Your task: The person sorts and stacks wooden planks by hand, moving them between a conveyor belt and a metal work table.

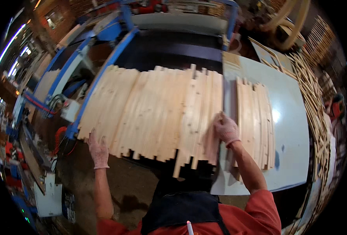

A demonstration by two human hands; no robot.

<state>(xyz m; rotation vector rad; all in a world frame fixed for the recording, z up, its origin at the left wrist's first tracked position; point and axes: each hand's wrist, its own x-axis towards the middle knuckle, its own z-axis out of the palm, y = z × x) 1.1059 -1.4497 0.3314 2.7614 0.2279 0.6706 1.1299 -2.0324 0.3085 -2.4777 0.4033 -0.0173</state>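
Observation:
Pale wooden strips (154, 109) lie side by side in a wide layer on the blue-framed machine bed, their near ends uneven. My left hand (98, 150), in a pinkish knit glove, is at the layer's near left corner with its fingers apart and nothing in them. At the layer's right edge, my gloved right hand (226, 129) has its fingers curled on a wooden strip (212, 147), which is blurred. To the right of that hand, a smaller group of wooden strips (253, 121) rests on a light grey board (291, 137).
A blue machine frame (103, 70) runs along the left of the bed, with a dark surface (169, 51) beyond the strips. Thin wooden offcuts (312, 113) are heaped past the board. A white container (48, 196) stands on the floor at lower left.

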